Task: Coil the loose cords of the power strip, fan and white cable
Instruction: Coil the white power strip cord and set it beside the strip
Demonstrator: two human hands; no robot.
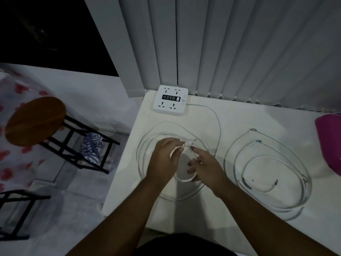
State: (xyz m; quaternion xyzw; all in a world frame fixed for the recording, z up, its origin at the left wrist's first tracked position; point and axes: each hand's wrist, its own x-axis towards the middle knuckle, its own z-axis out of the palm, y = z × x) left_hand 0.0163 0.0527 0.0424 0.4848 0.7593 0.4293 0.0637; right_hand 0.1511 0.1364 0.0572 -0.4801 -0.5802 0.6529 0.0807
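Both busy mid-frame: left hand (164,159) pinches the plug (189,143), right hand (204,167) grips the power strip cord (220,130), looped on the tabletop (184,215). Keep loops even, tuck the plug in gently.

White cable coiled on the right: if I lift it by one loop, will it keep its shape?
Probably not: the white cable lies in loose, uneven, spread-out loops, so it would likely sag and unravel. It looks thin, so it is probably light and floppy. Its free ends lie inside the coil and may snag.
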